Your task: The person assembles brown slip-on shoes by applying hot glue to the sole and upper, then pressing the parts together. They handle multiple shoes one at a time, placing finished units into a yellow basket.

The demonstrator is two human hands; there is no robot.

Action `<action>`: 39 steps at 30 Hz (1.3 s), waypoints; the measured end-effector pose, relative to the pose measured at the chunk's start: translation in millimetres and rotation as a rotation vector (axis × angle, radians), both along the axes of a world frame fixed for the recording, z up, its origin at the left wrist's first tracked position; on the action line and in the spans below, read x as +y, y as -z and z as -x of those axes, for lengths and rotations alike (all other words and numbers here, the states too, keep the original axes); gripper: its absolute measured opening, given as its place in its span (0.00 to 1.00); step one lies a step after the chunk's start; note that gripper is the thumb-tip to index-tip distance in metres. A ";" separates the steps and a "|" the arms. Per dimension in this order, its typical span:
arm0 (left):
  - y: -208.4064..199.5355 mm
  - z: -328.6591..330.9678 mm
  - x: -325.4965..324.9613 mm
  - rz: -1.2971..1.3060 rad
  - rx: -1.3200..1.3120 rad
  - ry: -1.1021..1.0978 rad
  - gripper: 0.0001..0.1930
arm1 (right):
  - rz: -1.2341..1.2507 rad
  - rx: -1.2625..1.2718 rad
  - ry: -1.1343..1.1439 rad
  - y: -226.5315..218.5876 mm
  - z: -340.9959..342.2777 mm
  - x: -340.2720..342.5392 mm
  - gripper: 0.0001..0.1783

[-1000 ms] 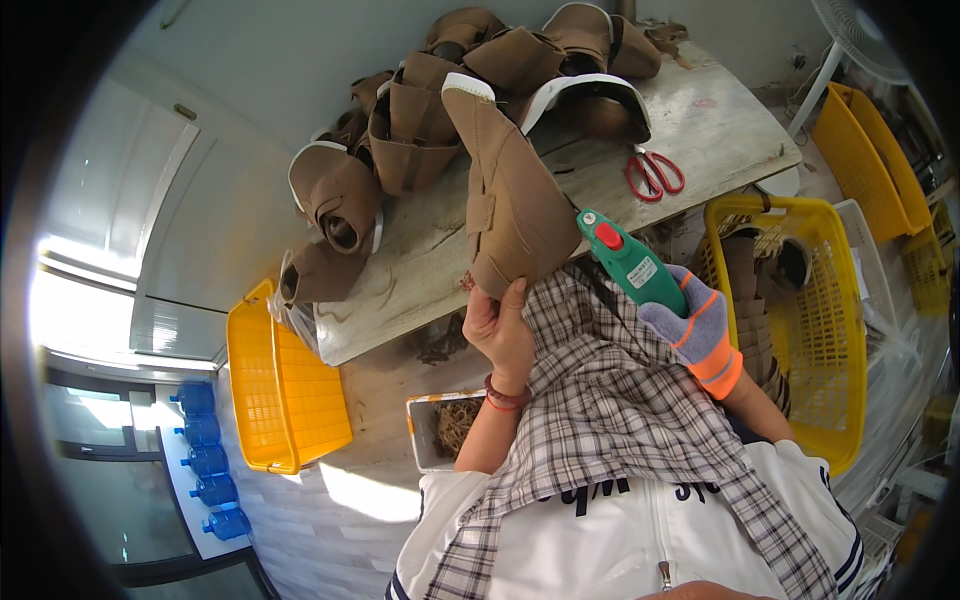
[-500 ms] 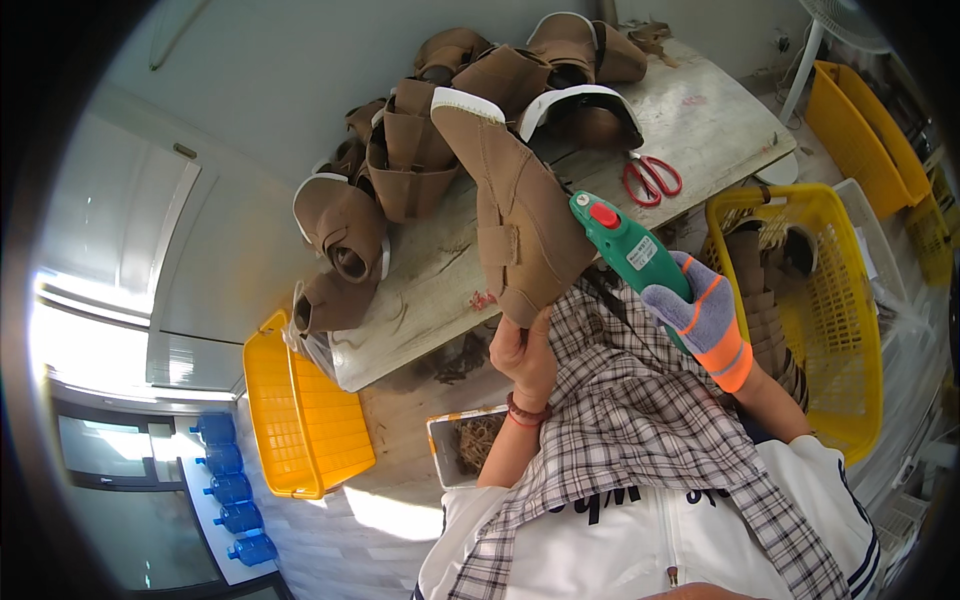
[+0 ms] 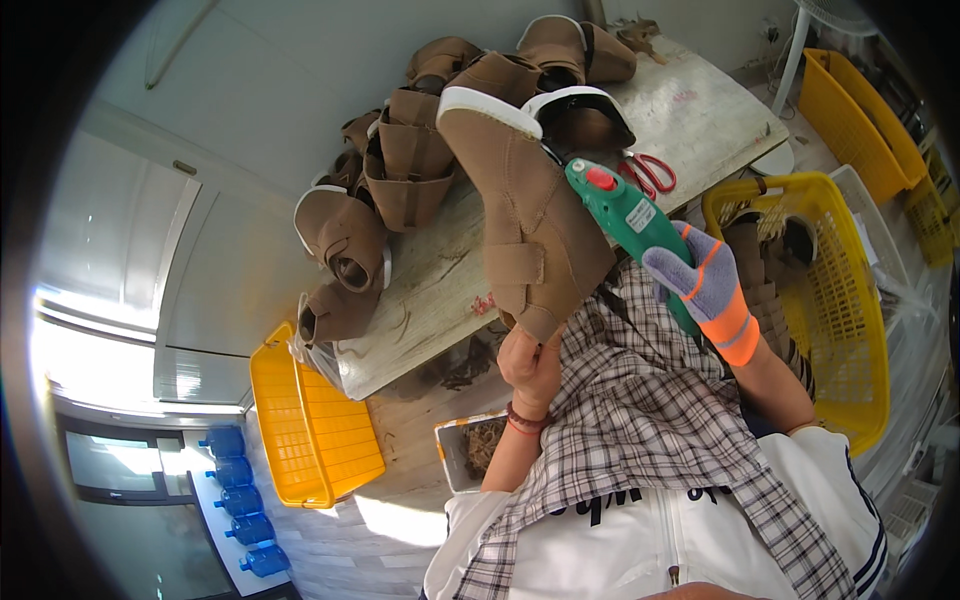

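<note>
My bare left hand (image 3: 530, 365) pinches the lower end of a brown shoe (image 3: 535, 220), which is raised in front of the table with its white sole edge upward. The shoe has a strap across its side. In my right hand (image 3: 705, 285), in a grey and orange work glove, is a green handheld power tool (image 3: 625, 215) with a red button. The tool's narrow dark tip lies along the shoe's right edge, just under the white sole; whether it touches cannot be made out.
A worn pale table (image 3: 420, 335) bears several brown shoes (image 3: 410, 165) and red-handled scissors (image 3: 655, 175). A yellow basket (image 3: 850, 330) holding shoes stands at right, and a yellow crate (image 3: 315, 430) at lower left. A small box (image 3: 455, 450) of scraps sits below my left hand.
The shoe has turned slightly, bringing more of its white sole edge into view. The tool's tip has moved left and up toward that edge. Both hands keep their hold.
</note>
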State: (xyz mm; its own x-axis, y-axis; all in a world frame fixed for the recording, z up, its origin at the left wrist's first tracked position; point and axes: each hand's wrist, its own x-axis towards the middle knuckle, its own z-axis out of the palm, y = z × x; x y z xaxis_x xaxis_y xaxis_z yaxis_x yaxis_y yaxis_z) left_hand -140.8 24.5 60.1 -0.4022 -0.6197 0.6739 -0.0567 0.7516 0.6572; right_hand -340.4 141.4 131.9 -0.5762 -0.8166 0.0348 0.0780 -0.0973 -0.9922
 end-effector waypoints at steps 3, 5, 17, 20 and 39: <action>12.4 -12.0 -1.6 -0.332 0.225 0.139 0.12 | 0.031 -0.002 0.075 2.3 10.5 -5.0 0.20; -32.9 -3.2 1.7 -0.880 0.635 0.401 0.21 | -0.044 0.119 0.136 7.2 21.1 -2.8 0.18; -49.6 -66.8 -87.2 -1.373 0.996 0.714 0.15 | -0.214 0.472 0.135 60.0 38.2 17.0 0.25; -45.1 -74.3 -98.6 -1.416 1.021 0.792 0.13 | -0.224 0.612 0.088 59.1 32.8 20.4 0.27; -48.9 -67.5 -99.3 -1.503 1.000 0.656 0.10 | -0.030 1.104 0.011 41.9 13.7 10.6 0.35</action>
